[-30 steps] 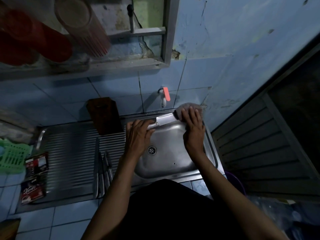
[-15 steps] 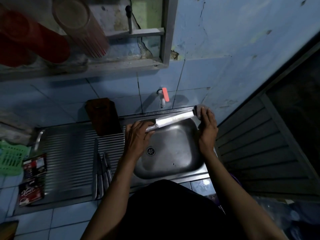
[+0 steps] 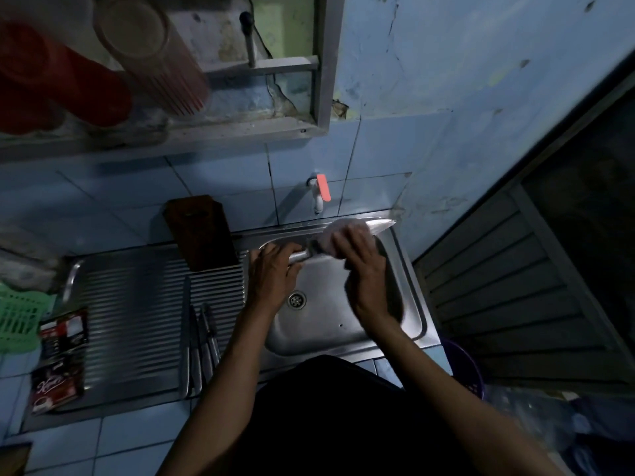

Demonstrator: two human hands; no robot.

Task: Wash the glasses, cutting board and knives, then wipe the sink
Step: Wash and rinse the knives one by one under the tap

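Observation:
Over the steel sink [image 3: 414, 304] my left hand [image 3: 275, 273] grips the metal handle of a large knife [image 3: 379, 225], blade pointing right toward the sink's back right corner. My right hand [image 3: 360, 262] presses a pale sponge [image 3: 335, 235] around the blade near the handle. Several more knives [image 3: 201, 345] lie side by side on the ribbed drainboard [image 3: 130, 314] left of the basin. A dark wooden cutting board [image 3: 201, 231] leans against the tiled wall behind the drainboard. Glasses [image 3: 151, 53] stand blurred on the shelf above.
A white tap with an orange lever [image 3: 319, 194] sticks out of the wall above the basin. Sachet packets [image 3: 60, 359] lie at the drainboard's left end, beside a green basket [image 3: 17, 317]. A louvred door [image 3: 508, 297] stands to the right, a purple bucket [image 3: 464, 365] below it.
My right hand with the sponge slid out to the blade tip at the right, then back left along the blade to near the handle. My left hand kept its hold.

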